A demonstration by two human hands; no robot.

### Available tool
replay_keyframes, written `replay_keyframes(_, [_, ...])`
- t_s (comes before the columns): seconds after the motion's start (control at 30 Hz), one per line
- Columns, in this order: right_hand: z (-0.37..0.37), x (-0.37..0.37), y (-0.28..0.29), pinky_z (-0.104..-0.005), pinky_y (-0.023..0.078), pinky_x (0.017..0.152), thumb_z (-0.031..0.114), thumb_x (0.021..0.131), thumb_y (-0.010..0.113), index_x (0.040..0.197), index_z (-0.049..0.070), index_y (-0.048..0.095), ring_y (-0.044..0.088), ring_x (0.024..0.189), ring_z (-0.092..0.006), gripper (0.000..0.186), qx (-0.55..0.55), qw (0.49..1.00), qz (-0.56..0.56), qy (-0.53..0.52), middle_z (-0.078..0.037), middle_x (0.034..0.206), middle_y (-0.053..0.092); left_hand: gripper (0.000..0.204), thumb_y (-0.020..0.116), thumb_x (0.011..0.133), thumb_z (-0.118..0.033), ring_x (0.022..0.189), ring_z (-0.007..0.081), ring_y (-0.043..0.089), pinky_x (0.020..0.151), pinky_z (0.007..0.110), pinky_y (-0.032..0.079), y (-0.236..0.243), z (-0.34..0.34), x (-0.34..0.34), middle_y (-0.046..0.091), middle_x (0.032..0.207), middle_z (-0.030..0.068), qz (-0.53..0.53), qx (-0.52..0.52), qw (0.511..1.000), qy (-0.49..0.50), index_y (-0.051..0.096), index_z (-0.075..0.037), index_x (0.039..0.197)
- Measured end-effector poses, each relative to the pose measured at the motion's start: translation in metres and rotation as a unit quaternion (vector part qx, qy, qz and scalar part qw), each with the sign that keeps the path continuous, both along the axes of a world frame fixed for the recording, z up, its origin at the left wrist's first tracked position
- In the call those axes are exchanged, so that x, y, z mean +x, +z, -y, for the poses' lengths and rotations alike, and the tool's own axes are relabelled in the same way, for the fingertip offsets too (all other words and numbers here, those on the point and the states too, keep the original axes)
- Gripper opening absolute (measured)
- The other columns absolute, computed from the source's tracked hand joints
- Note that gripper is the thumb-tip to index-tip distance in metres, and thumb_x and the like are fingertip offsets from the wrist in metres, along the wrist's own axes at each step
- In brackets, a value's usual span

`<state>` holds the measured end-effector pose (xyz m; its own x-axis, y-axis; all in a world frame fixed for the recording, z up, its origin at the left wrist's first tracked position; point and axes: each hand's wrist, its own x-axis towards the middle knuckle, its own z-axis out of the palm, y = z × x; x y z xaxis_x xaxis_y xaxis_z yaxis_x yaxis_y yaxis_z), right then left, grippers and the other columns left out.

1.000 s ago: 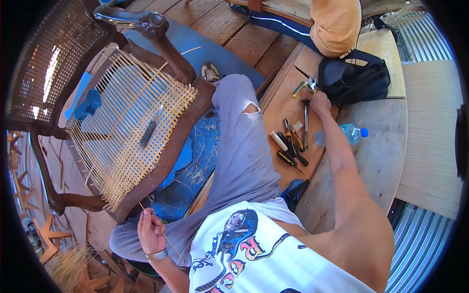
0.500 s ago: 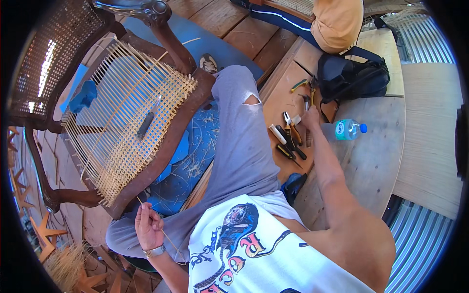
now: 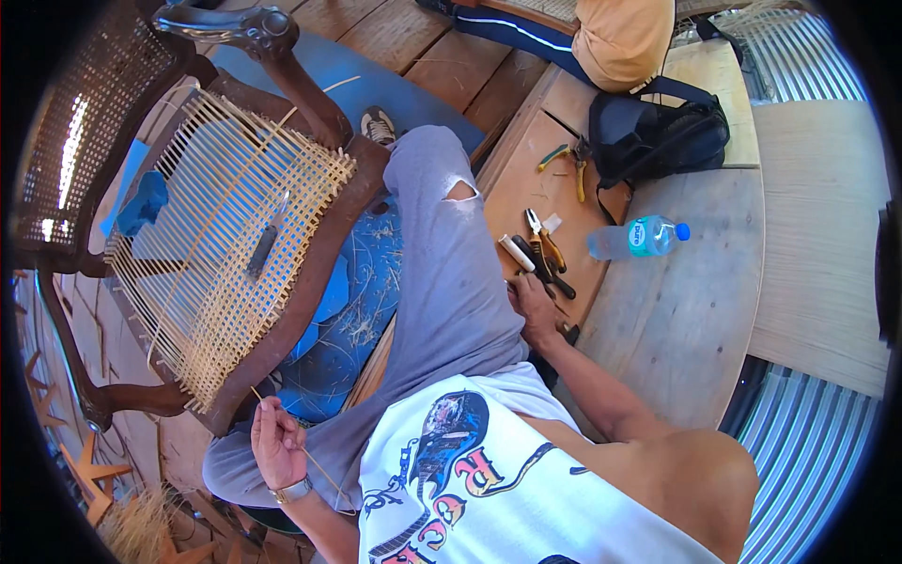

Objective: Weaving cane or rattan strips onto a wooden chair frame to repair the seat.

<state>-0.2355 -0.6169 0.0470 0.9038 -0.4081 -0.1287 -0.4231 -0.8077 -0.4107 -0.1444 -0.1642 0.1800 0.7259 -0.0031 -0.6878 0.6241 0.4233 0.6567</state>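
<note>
My left hand [image 3: 279, 442] pinches a thin cane strand [image 3: 324, 473] near the front of a dark wooden chair [image 3: 324, 221]. Open strands and a tighter woven band make up its cane seat [image 3: 240, 310]. On the seat rests a tool with a dark handle [image 3: 262, 252] and a slim metal blade. Beside my right thigh, my right hand [image 3: 537, 310] is closed low over the board; what it grips is mostly hidden. Just beyond its fingers lie orange-and-black pliers [image 3: 549, 246] and a white cylindrical piece [image 3: 516, 253].
Green-and-yellow pliers [image 3: 576, 167] lie farther back, beside a black bag [image 3: 658, 136]. A plastic water bottle [image 3: 639, 238] lies on its side at right. Another person's knee [image 3: 622, 42] is at the top. Cane scraps litter the blue mat [image 3: 362, 305].
My right hand has come back from the far tools toward my thigh. A long-handled tool it was touching no longer lies there. The left hand still pinches the strand.
</note>
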Motion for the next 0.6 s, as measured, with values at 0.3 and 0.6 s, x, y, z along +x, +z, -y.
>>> replay_keyframes(0.3, [-0.02,0.056,0.072,-0.0349,0.05,0.073,0.01,0.089,0.062,0.109,0.004,0.059,0.063,0.082,-0.0248,0.021,0.109,0.987,0.118,-0.025,-0.012,0.091,0.064,0.024,0.053,0.099,-0.03,0.046,0.0053,0.034,0.043,0.021,0.025,0.01,0.0,-0.004,0.045,0.058,-0.002,0.054,-0.006,0.998,0.021,0.059,-0.007,0.099])
replay_keyframes(0.6, [-0.159,0.125,0.276,-0.0283,0.046,0.069,0.014,0.092,0.053,0.089,0.001,0.06,0.056,0.075,-0.0177,0.015,0.727,0.56,-0.001,0.398,-0.011,0.088,0.062,0.021,0.052,0.099,-0.027,0.047,0.0067,0.036,0.046,0.023,0.028,0.045,0.009,-0.017,0.047,0.059,-0.0019,0.079,0.002,0.994,0.075,0.059,-0.007,0.099])
